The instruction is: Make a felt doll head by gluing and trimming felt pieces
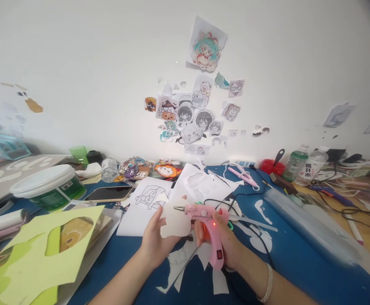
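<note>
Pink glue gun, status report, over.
Right hand gripping pink glue gun, light lit red. Left hand holding white cutout at the nozzle. Paper scraps and black cable close by.

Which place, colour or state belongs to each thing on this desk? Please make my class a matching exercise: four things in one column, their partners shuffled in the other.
Column 1
1. Phone
2. Glue gun
3. Bowl
4. Pale cutout

Column 2
A. Red, with a dark handle sticking out
B. Held in the left hand
C. Lying flat beside the lidded tub
D. Pink, held in the right hand

Right pairs: 1-C, 2-D, 3-A, 4-B.
</note>
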### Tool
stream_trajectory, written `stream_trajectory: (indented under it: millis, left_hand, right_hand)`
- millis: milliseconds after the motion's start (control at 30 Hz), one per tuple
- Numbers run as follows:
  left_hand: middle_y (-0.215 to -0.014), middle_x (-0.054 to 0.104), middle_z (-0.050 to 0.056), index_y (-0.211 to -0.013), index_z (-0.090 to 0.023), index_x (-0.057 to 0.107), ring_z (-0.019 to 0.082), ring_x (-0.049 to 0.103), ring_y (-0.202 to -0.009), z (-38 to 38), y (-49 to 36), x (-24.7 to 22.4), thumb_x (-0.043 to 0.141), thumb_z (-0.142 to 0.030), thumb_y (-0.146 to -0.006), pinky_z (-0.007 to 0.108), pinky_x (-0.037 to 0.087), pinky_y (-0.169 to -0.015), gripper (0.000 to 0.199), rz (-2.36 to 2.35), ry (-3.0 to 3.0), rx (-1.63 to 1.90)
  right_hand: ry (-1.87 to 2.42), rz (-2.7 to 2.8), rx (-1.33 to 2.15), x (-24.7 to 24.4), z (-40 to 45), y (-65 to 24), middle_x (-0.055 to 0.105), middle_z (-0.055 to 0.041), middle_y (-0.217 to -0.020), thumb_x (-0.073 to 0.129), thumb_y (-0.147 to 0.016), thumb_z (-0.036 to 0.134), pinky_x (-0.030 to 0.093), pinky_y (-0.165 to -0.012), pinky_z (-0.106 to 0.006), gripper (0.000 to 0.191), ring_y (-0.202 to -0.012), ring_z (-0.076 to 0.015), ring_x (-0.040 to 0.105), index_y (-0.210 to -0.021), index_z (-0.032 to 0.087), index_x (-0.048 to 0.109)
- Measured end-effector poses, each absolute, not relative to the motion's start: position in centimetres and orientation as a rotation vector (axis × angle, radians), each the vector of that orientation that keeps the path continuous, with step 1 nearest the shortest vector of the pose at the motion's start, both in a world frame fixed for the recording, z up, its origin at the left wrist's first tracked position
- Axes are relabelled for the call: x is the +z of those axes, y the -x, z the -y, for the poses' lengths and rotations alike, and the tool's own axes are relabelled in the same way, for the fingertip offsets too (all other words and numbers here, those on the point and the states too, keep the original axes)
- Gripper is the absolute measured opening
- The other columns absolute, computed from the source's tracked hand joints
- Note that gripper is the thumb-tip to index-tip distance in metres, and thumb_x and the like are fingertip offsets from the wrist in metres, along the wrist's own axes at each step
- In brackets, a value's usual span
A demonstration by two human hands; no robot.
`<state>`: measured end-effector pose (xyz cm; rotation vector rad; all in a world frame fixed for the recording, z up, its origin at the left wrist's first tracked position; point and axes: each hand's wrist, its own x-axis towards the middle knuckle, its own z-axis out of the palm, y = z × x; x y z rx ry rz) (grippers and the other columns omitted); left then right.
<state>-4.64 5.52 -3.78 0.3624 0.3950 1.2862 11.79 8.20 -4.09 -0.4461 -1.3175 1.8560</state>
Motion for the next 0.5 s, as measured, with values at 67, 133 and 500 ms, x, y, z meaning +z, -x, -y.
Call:
stream_trajectory:
  millis: [67, 133, 500]
  left_hand:
    - [-0.107, 0.068, 0.010, -0.126, -0.016, 0.050, 0.030, 0.053, -0.113, -5.5, 4.7, -3.8, 0.043, -0.045, -0.084, 0.046, 0.032, -0.100, 0.051, -0.381, -0.376, 1.292]
    - [-0.107, 0.069, 0.010, -0.124, -0.015, 0.052, 0.031, 0.051, -0.116, -5.5, 4.7, -3.9, 0.043, -0.044, -0.084, 0.047, 0.031, -0.101, 0.051, -0.395, -0.392, 1.290]
    - [-0.108, 0.068, 0.011, -0.135, -0.015, 0.038, 0.031, 0.059, -0.104, -5.3, 4.6, -3.2, 0.044, -0.042, -0.085, 0.046, 0.038, -0.096, 0.058, -0.531, -0.377, 1.293]
  right_hand:
    - [0.442, 1.324, 1.830, -4.1, -8.1, -11.8, 0.058, -0.0051, -0.056, 0.034, -0.077, 0.073, 0.041, -0.065, -0.031, 0.066, -0.054, -0.0156, 0.052, -0.054, 0.017, 0.062]
    - [0.449, 1.304, 1.829, -4.2, -8.1, -11.8, 0.055, -0.0043, -0.052, 0.034, -0.078, 0.072, 0.040, -0.064, -0.032, 0.066, -0.052, -0.0153, 0.050, -0.051, 0.017, 0.060]
    - [0.733, 1.353, 1.643, -4.9, -8.1, -11.8, 0.040, 0.0026, -0.042, 0.044, -0.071, 0.074, 0.036, -0.056, -0.028, 0.061, -0.047, -0.0114, 0.039, -0.042, 0.020, 0.047]
